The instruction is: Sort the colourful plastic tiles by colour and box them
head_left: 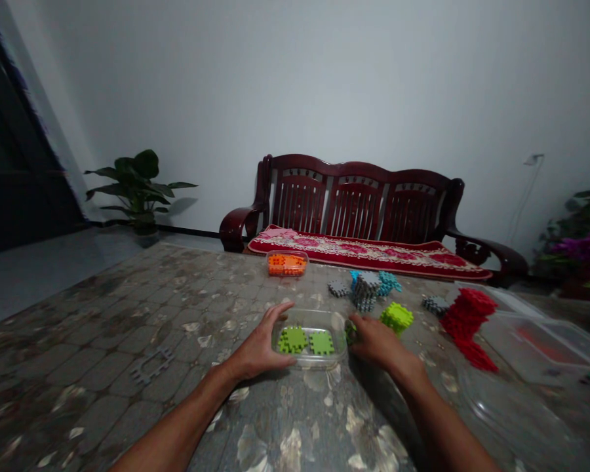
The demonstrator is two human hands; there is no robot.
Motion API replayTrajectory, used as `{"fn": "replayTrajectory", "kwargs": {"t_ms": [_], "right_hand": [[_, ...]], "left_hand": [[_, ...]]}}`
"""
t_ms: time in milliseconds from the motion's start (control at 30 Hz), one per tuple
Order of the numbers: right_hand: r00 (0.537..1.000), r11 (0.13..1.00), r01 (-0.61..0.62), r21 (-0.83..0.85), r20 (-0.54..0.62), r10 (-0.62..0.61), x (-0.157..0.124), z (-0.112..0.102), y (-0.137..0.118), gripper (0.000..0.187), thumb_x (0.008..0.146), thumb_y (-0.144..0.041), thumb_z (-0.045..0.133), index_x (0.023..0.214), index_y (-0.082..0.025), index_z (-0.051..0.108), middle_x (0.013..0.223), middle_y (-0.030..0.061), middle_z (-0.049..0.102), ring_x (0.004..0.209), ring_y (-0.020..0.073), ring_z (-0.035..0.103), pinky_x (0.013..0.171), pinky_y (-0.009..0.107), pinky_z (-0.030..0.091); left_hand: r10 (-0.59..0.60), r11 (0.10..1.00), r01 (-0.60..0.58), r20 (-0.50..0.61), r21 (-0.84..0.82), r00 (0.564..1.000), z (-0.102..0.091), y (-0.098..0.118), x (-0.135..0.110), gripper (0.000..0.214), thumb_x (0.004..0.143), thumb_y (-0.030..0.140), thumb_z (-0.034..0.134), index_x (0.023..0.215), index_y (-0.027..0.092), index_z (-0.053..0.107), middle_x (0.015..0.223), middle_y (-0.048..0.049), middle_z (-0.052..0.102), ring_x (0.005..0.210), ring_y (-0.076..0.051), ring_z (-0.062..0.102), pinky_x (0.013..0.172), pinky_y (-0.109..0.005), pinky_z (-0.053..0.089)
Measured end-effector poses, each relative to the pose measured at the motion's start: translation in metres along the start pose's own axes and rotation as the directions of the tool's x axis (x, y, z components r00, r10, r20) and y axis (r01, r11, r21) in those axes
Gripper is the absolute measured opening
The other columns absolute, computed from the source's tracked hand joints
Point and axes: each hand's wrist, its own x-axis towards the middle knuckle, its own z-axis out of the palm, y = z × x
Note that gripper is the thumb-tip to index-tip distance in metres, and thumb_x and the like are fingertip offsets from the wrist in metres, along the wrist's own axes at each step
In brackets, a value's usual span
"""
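Note:
A clear plastic container [307,362] sits on the table in front of me, with flat green interlocking pieces [294,339] stacked at its left and another green piece [321,343] lying at its right. My left hand [268,341] grips the container's left end, thumb at the near side and fingers at the far side. Just beyond the right end, my right hand [376,341] has its fingers closed around green interlocking pieces [351,332], which it partly hides. Right of that hand stands a stack of yellow-green pieces [397,317].
An orange-filled container [287,264] stands at the back. Grey stacked pieces [366,290], blue pieces [388,283] and a leaning red stack [469,314] lie to the right, near a clear box [531,347]. A grey notched frame [152,366] lies left. Behind the table is a wooden bench [354,196].

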Motion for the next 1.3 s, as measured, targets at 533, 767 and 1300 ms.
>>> {"fn": "replayTrajectory", "kwargs": {"t_ms": [533,767,1300], "right_hand": [[0.939,0.977,0.137,0.167,-0.337,-0.074,-0.005,-0.016,0.005,0.066,0.076,-0.016,0.060,0.141,-0.014,0.051,0.135,0.0164,0.063,0.122,0.0282,0.060,0.104,0.038,0.045],[0.870,0.866,0.444,0.232,-0.344,-0.354,-0.011,-0.005,-0.019,0.071,0.072,-0.012,0.063,0.143,-0.018,0.053,0.139,0.0131,0.061,0.129,0.0276,0.056,0.110,0.044,0.043],[0.926,0.944,0.050,0.326,-0.370,0.079,-0.006,-0.057,0.117,0.053,0.078,-0.034,0.069,0.129,-0.021,0.066,0.132,0.0119,0.068,0.119,0.0317,0.064,0.103,0.045,0.050]], "left_hand": [[-0.013,0.999,0.013,0.007,-0.036,1.000,0.000,0.004,0.000,0.101,0.058,0.021,0.081,0.149,0.025,0.036,0.154,-0.0132,0.038,0.135,-0.032,0.048,0.117,-0.052,0.036],[0.026,1.000,-0.026,-0.006,-0.014,1.000,0.004,0.004,0.002,0.100,0.059,0.020,0.080,0.149,0.025,0.037,0.154,-0.0124,0.039,0.137,-0.032,0.045,0.118,-0.053,0.034],[0.010,1.000,-0.010,-0.014,-0.006,1.000,0.017,0.000,0.003,0.098,0.061,0.024,0.078,0.150,0.025,0.036,0.156,-0.0133,0.037,0.138,-0.032,0.045,0.119,-0.052,0.033]]}}
